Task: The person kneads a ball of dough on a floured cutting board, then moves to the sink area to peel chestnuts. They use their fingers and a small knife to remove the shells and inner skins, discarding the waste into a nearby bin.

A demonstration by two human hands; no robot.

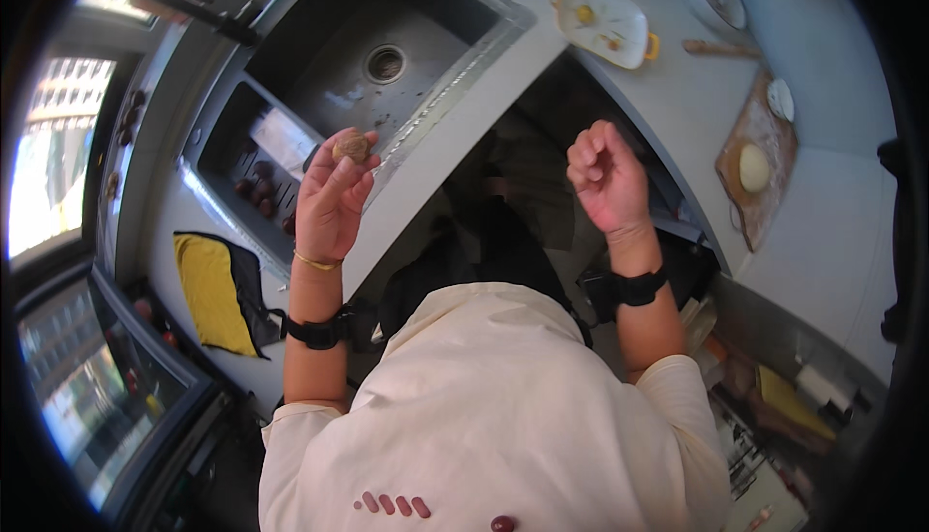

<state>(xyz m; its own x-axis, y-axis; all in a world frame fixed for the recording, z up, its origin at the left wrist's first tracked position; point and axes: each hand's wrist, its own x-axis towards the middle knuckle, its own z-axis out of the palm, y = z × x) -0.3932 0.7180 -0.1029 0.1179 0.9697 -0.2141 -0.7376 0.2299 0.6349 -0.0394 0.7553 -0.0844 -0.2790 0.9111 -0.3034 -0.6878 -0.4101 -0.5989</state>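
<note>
My left hand [330,209] pinches a round brown nut [352,147] between thumb and fingertips, above the near rim of the sink. Its surface is rough and wrinkled; it could be a chestnut without its shell. My right hand [608,178] is raised to the right, over the gap in front of the counter corner. Its fingers curl together towards the palm, and nothing shows in them. Several dark brown nuts, apparently chestnuts [263,187], lie in the small side basin [225,144], left of my left hand. A pale, cleaver-like blade [281,142] rests across that basin.
The dark sink [319,89] has a drain and a black faucet [189,6]. A yellow and black cloth [214,289] lies left. On the right counter are a white dish [606,24] with orange handles, a rolling pin [718,48], and a floured wooden board [755,205] bearing dough [754,168].
</note>
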